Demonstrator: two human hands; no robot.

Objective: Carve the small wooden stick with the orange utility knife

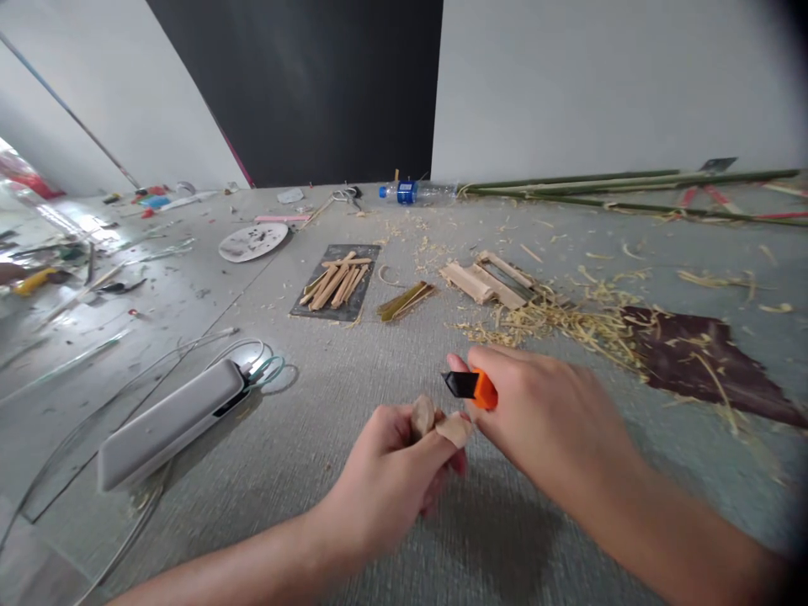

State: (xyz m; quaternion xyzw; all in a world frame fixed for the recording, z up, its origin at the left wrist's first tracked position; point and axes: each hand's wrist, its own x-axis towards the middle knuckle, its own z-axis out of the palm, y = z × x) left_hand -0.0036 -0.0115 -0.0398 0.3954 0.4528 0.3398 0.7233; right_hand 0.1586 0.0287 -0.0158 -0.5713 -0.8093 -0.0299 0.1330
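Observation:
My right hand (555, 412) is closed around an orange utility knife (486, 391). Its dark blade (459, 385) points left, above the fingers of the other hand. My left hand (395, 467) is closed just below and left of the knife, its fingertips close to my right hand. Beige wrappings, seemingly tape, cover the left thumb tip (454, 429) and a fingertip (423, 416). Anything pinched between those fingers is hidden or too small to make out. Both hands are above the grey surface (353, 370).
Ahead, wooden strips (337, 282) lie on a dark mat (328, 313), beside green bamboo pieces (406, 301) and split pieces (486, 279). Shavings (561, 324) spread rightward to a maroon cloth (713, 362). A white power bank (170, 425) with cables lies left. A bottle (407, 193) and bamboo poles (568, 187) lie behind.

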